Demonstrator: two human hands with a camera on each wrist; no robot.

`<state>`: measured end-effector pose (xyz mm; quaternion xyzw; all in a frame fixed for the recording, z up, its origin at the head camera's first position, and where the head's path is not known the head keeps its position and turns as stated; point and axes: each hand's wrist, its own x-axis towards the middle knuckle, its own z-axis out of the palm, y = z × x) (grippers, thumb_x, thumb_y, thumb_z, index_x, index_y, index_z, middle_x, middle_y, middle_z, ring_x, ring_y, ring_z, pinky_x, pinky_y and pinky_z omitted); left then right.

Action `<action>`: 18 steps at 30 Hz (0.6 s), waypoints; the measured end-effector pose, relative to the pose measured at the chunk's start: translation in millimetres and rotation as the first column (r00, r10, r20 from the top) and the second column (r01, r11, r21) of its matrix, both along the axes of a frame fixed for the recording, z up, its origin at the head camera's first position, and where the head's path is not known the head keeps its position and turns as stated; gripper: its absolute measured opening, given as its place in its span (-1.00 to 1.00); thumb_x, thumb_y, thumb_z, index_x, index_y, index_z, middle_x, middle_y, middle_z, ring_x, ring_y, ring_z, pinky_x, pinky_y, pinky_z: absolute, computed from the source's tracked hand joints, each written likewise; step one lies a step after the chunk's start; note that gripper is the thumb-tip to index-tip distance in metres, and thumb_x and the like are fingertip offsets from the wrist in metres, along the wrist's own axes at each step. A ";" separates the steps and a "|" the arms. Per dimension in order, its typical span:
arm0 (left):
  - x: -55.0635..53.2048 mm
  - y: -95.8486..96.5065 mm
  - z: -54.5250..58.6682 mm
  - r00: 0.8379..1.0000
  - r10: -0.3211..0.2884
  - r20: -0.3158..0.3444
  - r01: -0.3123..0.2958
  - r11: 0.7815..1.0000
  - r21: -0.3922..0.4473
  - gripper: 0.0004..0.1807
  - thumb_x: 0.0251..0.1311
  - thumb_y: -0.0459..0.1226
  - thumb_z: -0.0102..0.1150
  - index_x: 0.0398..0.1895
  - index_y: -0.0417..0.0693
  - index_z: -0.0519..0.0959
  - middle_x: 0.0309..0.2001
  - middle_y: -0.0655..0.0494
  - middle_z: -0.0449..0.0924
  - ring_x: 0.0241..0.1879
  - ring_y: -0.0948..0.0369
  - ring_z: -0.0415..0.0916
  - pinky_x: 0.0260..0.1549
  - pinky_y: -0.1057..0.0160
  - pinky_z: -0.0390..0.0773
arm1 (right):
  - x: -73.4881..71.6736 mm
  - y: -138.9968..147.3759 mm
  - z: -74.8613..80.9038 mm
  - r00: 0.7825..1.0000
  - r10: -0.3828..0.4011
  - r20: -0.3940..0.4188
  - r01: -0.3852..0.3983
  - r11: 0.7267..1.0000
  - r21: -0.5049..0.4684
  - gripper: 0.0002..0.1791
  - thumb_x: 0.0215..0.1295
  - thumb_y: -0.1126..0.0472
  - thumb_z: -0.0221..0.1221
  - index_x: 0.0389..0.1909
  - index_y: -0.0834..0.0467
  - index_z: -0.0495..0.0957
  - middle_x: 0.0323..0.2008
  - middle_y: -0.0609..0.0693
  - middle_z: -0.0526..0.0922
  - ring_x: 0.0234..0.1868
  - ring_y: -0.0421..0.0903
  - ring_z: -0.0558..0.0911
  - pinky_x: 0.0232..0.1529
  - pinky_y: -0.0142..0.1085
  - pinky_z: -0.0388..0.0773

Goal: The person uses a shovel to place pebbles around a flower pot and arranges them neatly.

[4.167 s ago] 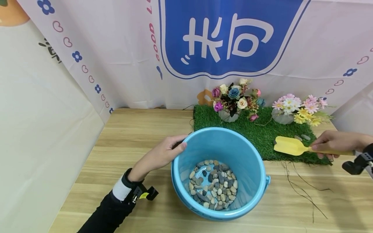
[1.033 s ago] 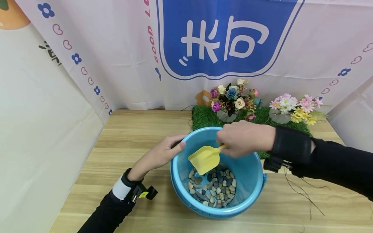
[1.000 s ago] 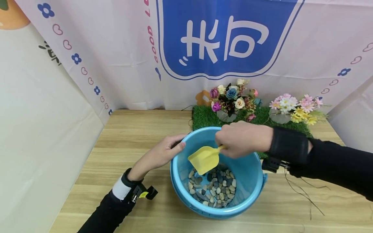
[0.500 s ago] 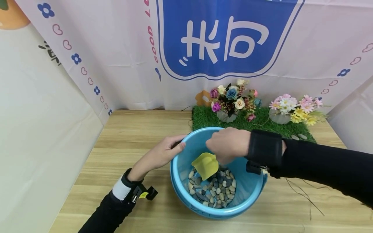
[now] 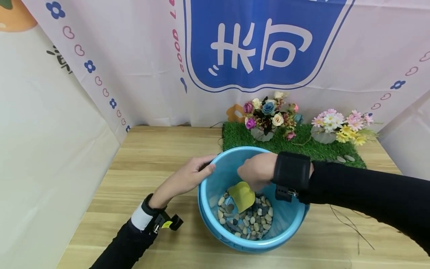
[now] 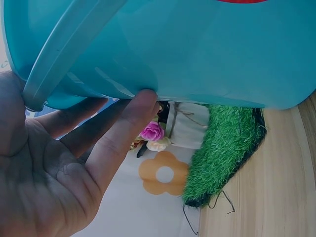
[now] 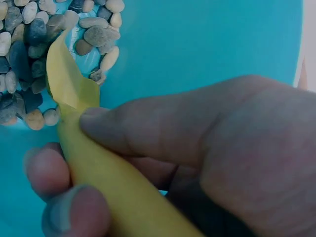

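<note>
A light blue bucket [image 5: 285, 220] stands on the table, with grey, black and beige pebbles [image 5: 256, 226] across its bottom. My left hand [image 5: 186, 178] grips the bucket's left rim, thumb over the edge and fingers along the outside, as the left wrist view confirms. Inside the bucket, my right hand [image 5: 256, 170] holds a yellow toy shovel [image 5: 242, 197]. Its blade points down at the pebbles, and I cannot tell whether any lie on it. In the right wrist view the thumb lies along the shovel's handle [image 7: 118, 177] and the fingers curl round it.
Behind the bucket lies a green grass mat [image 5: 312, 144] bearing two flower pots, one of mixed roses [image 5: 268, 112] and one of daisies [image 5: 339, 125]. Stones [image 5: 340, 159] rest at the mat's right side. Dark thin strands [image 5: 349, 224] lie on the wooden table [image 5: 158, 149].
My right hand has brought the shovel from the mat into the bucket, then lowered it to the pebbles as the blade turned downward. The left hand keeps its grip on the rim.
</note>
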<state>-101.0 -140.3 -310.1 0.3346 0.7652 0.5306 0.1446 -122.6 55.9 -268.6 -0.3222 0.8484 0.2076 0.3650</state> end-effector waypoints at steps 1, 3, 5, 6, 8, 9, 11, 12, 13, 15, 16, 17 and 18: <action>-0.1 0.1 -0.3 1.000 -0.001 0.000 0.001 1.000 0.000 -0.61 0.39 -0.38 -0.24 0.23 -0.33 0.29 -0.08 -0.29 0.52 -0.31 -0.01 0.60 -0.40 0.16 0.65 | -0.7 0.5 -1.7 1.000 -0.001 0.008 0.001 1.000 0.009 -0.89 0.21 0.35 0.07 -0.32 0.07 0.39 -0.59 -0.02 0.47 -0.73 -0.20 0.35 -0.73 -0.42 0.26; -0.2 0.2 -0.9 1.000 0.001 0.004 -0.001 1.000 0.000 -0.61 0.39 -0.38 -0.24 0.23 -0.33 0.29 -0.09 -0.28 0.52 -0.32 0.00 0.60 -0.41 0.18 0.65 | -2.1 3.1 -3.6 1.000 -0.003 0.023 0.003 1.000 0.003 -0.87 0.20 0.37 0.06 -0.32 0.07 0.39 -0.63 -0.03 0.44 -0.75 -0.20 0.30 -0.74 -0.41 0.21; -0.2 0.5 -0.6 1.000 0.005 0.002 -0.005 1.000 -0.004 -0.61 0.39 -0.38 -0.24 0.23 -0.33 0.29 -0.10 -0.28 0.53 -0.33 0.05 0.61 -0.42 0.18 0.65 | -3.4 6.5 -4.1 0.999 -0.009 0.031 0.009 1.000 -0.011 -0.86 0.18 0.38 0.04 -0.33 0.07 0.38 -0.68 -0.05 0.39 -0.77 -0.21 0.26 -0.74 -0.41 0.17; -0.2 0.5 -0.5 1.000 0.007 0.002 -0.007 1.000 -0.006 -0.61 0.39 -0.38 -0.24 0.22 -0.33 0.29 -0.10 -0.28 0.53 -0.34 0.08 0.61 -0.42 0.18 0.65 | -4.2 8.3 -4.1 0.999 -0.013 0.037 0.014 1.000 -0.021 -0.87 0.18 0.38 0.03 -0.34 0.07 0.38 -0.71 -0.06 0.36 -0.78 -0.21 0.24 -0.75 -0.40 0.16; -0.1 0.9 -0.2 1.000 0.012 0.002 -0.012 1.000 -0.011 -0.61 0.39 -0.37 -0.24 0.23 -0.33 0.29 -0.10 -0.28 0.53 -0.35 0.15 0.61 -0.42 0.17 0.66 | -6.2 11.9 -4.7 0.998 -0.029 0.052 0.031 0.999 -0.045 -0.89 0.20 0.36 0.02 -0.36 0.07 0.39 -0.75 -0.08 0.31 -0.80 -0.21 0.21 -0.76 -0.40 0.12; 0.0 0.9 0.0 1.000 0.014 0.001 -0.014 1.000 -0.013 -0.61 0.39 -0.37 -0.24 0.23 -0.33 0.29 -0.10 -0.28 0.53 -0.36 0.18 0.61 -0.43 0.16 0.66 | -7.0 13.4 -5.0 0.998 -0.038 0.059 0.041 0.998 -0.053 -0.90 0.21 0.35 0.01 -0.36 0.07 0.39 -0.76 -0.09 0.31 -0.80 -0.21 0.21 -0.76 -0.40 0.12; 0.1 1.1 0.4 1.000 0.017 -0.002 -0.017 1.000 -0.017 -0.61 0.39 -0.37 -0.24 0.23 -0.33 0.29 -0.10 -0.28 0.53 -0.37 0.22 0.61 -0.43 0.15 0.66 | -8.1 15.6 -5.0 0.996 -0.056 0.074 0.061 0.996 -0.070 -0.93 0.23 0.33 0.02 -0.36 0.08 0.40 -0.78 -0.09 0.29 -0.81 -0.21 0.21 -0.77 -0.40 0.12; 0.1 1.2 0.5 1.000 0.017 -0.003 -0.017 1.000 -0.017 -0.61 0.39 -0.37 -0.25 0.23 -0.33 0.29 -0.10 -0.28 0.53 -0.37 0.22 0.61 -0.42 0.15 0.66 | -8.4 16.4 -5.0 0.995 -0.065 0.081 0.071 0.994 -0.078 -0.94 0.24 0.31 0.02 -0.34 0.08 0.40 -0.77 -0.10 0.30 -0.81 -0.22 0.23 -0.77 -0.41 0.13; 0.2 1.3 0.6 1.000 0.018 -0.004 -0.018 1.000 -0.017 -0.61 0.39 -0.37 -0.25 0.23 -0.33 0.29 -0.10 -0.28 0.53 -0.37 0.22 0.61 -0.43 0.15 0.66 | -8.6 17.0 -4.9 0.994 -0.071 0.087 0.078 0.993 -0.083 -0.95 0.24 0.31 0.02 -0.34 0.08 0.40 -0.77 -0.10 0.30 -0.81 -0.22 0.23 -0.77 -0.41 0.13; 0.3 1.4 0.9 1.000 0.017 -0.005 -0.017 1.000 -0.016 -0.61 0.39 -0.37 -0.25 0.23 -0.33 0.29 -0.10 -0.28 0.53 -0.37 0.20 0.61 -0.43 0.15 0.66 | -9.1 17.8 -4.5 0.992 -0.079 0.094 0.088 0.992 -0.089 -0.95 0.25 0.29 0.03 -0.33 0.08 0.39 -0.78 -0.10 0.30 -0.81 -0.22 0.23 -0.78 -0.41 0.12; 0.4 1.5 1.0 1.000 0.017 -0.006 -0.017 1.000 -0.016 -0.61 0.39 -0.37 -0.25 0.23 -0.33 0.29 -0.10 -0.28 0.53 -0.37 0.18 0.61 -0.42 0.16 0.66 | -9.4 18.1 -4.6 0.992 -0.082 0.100 0.091 0.992 -0.091 -0.95 0.25 0.29 0.03 -0.33 0.07 0.38 -0.79 -0.10 0.30 -0.81 -0.22 0.23 -0.78 -0.41 0.12; 0.4 1.7 1.1 1.000 0.017 -0.007 -0.017 1.000 -0.015 -0.61 0.40 -0.37 -0.24 0.23 -0.33 0.29 -0.10 -0.28 0.53 -0.36 0.15 0.61 -0.42 0.17 0.66 | -9.8 18.3 -4.7 0.991 -0.080 0.104 0.090 0.992 -0.092 -0.95 0.26 0.29 0.02 -0.34 0.07 0.38 -0.79 -0.10 0.29 -0.81 -0.22 0.22 -0.77 -0.41 0.11; 0.4 1.7 1.1 1.000 0.017 -0.006 -0.017 1.000 -0.015 -0.61 0.40 -0.37 -0.24 0.23 -0.33 0.29 -0.10 -0.28 0.53 -0.36 0.12 0.61 -0.42 0.17 0.66 | -10.4 18.5 -4.9 0.991 -0.079 0.108 0.089 0.992 -0.093 -0.95 0.26 0.29 0.02 -0.36 0.07 0.37 -0.80 -0.11 0.28 -0.81 -0.22 0.21 -0.77 -0.41 0.10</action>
